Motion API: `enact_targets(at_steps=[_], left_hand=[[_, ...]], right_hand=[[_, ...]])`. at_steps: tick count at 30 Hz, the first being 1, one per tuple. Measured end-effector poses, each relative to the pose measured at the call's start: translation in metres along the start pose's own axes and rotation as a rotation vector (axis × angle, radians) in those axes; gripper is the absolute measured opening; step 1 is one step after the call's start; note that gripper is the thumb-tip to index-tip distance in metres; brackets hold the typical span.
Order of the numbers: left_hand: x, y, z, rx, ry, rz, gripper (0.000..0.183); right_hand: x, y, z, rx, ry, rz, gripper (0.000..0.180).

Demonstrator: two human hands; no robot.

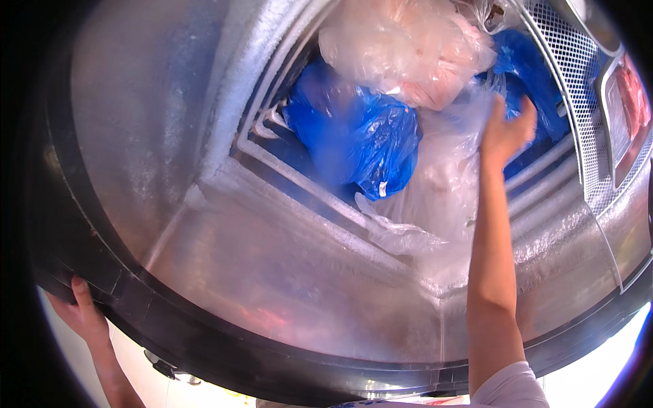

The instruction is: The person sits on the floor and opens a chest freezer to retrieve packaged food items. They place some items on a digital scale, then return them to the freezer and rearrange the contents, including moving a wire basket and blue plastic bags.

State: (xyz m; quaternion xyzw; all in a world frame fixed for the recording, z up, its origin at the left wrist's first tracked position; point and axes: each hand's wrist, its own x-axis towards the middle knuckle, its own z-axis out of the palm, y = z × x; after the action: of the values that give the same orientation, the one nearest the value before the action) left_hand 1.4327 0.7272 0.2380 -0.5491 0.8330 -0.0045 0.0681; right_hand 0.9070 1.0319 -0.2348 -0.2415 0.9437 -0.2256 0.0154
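Before me gapes a chest freezer with frosted metal walls [306, 306]. My right hand [510, 125] is deep inside it, slightly blurred, with thumb and fingers spread and nothing seen in them. Just to its left lies a clear plastic bag [444, 168] with pale contents. A crumpled blue plastic bag [377, 137] sits farther left, and a second blue bag [530, 81] is behind my fingers. Above them rests a large clear bag with pinkish contents [408, 46]. My left hand [84, 311] grips the freezer's black rim [204, 341] at lower left, its thumb on top.
A white wire-mesh basket [574, 61] hangs at the right, holding a metal tray [612, 122] with red meat [632, 97]. Frost-covered coil tubes [306, 178] line the inner walls. Cold mist blurs the left side. A pale floor [137, 352] shows outside the rim.
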Motion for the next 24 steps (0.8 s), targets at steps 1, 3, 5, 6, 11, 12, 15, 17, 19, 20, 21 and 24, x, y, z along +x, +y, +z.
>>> enact_targets(at_steps=[1,3,5,6,11,12,15,17,19,20,21,24], left_hand=[[0.000,-0.001,0.003,-0.010,0.006,-0.001,0.075],[0.003,0.001,0.007,-0.034,-0.002,-0.004,0.076],[0.015,0.013,0.014,-0.062,0.004,0.006,0.078],[0.014,0.013,0.013,-0.085,-0.009,0.007,0.072],[0.008,0.019,0.011,-0.178,-0.066,0.029,0.064],[0.008,0.020,0.012,-0.213,-0.068,0.034,0.064],[0.014,0.030,0.021,-0.342,-0.074,0.063,0.064],[0.019,0.037,0.028,-0.422,-0.090,0.081,0.065],[0.020,0.041,0.028,-0.400,-0.119,0.098,0.065],[0.023,0.048,0.026,-0.376,-0.160,0.091,0.067],[0.025,0.050,0.024,-0.310,-0.152,0.115,0.068],[0.030,0.058,0.026,-0.194,-0.127,0.148,0.073]], right_hand=[[-0.001,-0.052,0.000,0.327,-0.192,-0.093,0.082],[-0.021,-0.121,0.031,0.348,-0.348,-0.265,0.099],[-0.026,-0.152,0.076,0.191,-0.335,-0.365,0.100],[-0.031,-0.165,0.086,0.102,-0.409,-0.306,0.098],[-0.037,-0.165,0.112,0.098,-0.675,-0.171,0.073],[-0.027,-0.152,0.114,0.213,-0.719,-0.133,0.068],[0.017,-0.116,0.108,0.701,-0.884,0.128,0.059],[0.039,-0.109,0.096,1.196,-1.054,0.537,0.059],[0.048,-0.113,0.076,1.156,-0.890,0.671,0.056],[0.049,-0.115,0.064,1.132,-0.811,0.734,0.054],[0.051,-0.110,0.053,1.191,-0.787,0.763,0.058],[0.060,-0.077,0.010,1.370,-0.770,0.745,0.066]])
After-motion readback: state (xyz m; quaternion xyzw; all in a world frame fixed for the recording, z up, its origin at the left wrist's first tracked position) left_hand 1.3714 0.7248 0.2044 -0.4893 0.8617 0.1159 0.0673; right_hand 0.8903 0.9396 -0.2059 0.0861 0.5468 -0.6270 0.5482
